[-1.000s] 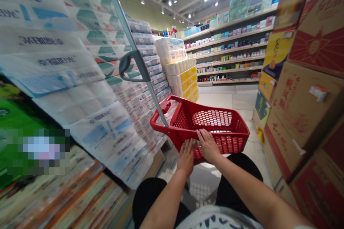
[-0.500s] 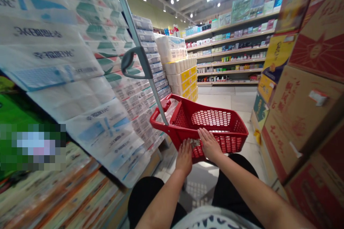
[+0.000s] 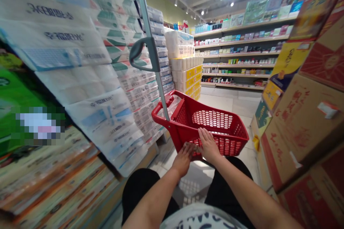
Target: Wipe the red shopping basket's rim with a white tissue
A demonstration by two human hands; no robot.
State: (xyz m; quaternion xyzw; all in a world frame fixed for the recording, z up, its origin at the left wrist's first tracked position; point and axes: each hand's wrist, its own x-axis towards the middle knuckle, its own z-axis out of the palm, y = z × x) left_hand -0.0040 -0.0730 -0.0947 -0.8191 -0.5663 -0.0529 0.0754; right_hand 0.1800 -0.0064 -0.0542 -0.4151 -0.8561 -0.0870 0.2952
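A red plastic shopping basket cart [image 3: 185, 135] stands in front of my knees, with perforated walls and a long grey pull pole [image 3: 162, 92] rising from its left end. Against its near wall lies my right hand [image 3: 209, 146], fingers stretched and pointing up toward the rim. My left hand [image 3: 185, 156] is lower and to the left, its fingers bent together at a small pale patch on the wall. What the patch is, and whether those fingertips hold it, I cannot make out. A grey loop handle [image 3: 145, 55] is fixed partway up the pole.
Stacked paper-roll packs [image 3: 99, 75] line the left, with more yellow-and-white packs [image 3: 188, 75] farther on. Cardboard boxes [image 3: 303, 125] are piled close on the right. Shelves of small goods [image 3: 239, 55] cross the back, beyond the tiled floor [image 3: 217, 98].
My left hand's fingers have gone from lying upright on the wall to bent and turned rightward, closer to my right hand. My right hand stays on the basket. The view has shifted slightly left.
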